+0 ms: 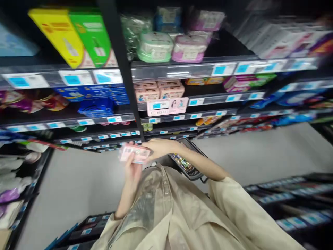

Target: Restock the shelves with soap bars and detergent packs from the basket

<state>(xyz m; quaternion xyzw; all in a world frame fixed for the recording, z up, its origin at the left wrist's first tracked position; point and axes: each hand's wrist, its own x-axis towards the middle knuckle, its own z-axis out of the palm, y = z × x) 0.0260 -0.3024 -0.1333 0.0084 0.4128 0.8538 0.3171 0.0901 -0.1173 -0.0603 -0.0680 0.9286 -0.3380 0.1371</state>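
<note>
I see both hands, left hand [133,170] and right hand [158,147], pinching one small pink box [135,153]; a loose grip could drop it.

Beige coat [166,215], loose, lightweight cloth; buttoned front placket with flat seam; wide sleeves [241,208] pushed back to mid-forearm; both hands [158,147] bare, no rings or watch visible.

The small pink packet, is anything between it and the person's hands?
No. The small pink flat packet is already touching both hands: the left hand holds it from below and the right hand grips its right end. The picture is blurred, so the exact finger placement is unclear.
</note>
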